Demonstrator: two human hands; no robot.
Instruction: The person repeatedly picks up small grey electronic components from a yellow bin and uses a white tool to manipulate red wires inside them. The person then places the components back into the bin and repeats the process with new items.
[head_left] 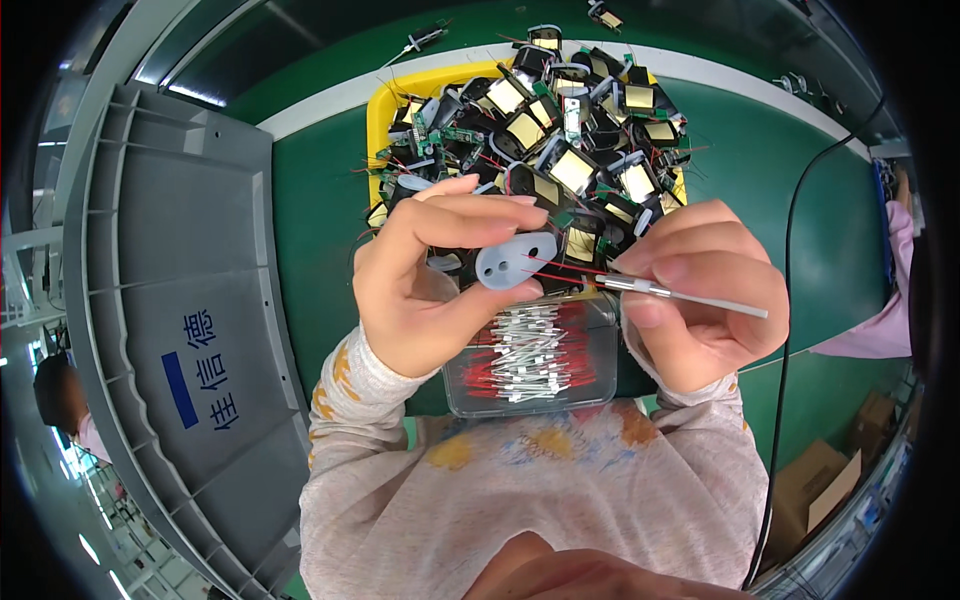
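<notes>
My left hand (405,275) pinches a light grey oval plastic cap (505,268) with several round holes, its face turned toward the right. Between the thumb and fingers of my right hand (712,285) is a thin white-and-silver cylindrical part (640,287) with a pale stem. Thin red wires (570,270) run from that part to the cap's face; whether they pass into a hole I cannot tell. Below both hands, a clear plastic box (460,403) holds many similar white parts with red leads (530,350).
Beyond my hands, a yellow bin (380,120) is heaped with black-and-grey housings (570,170) with green circuit boards. A large grey crate (190,270) stands on the left. A black cable (790,270) hangs at the right, near cardboard boxes (810,480). Other people show at both edges.
</notes>
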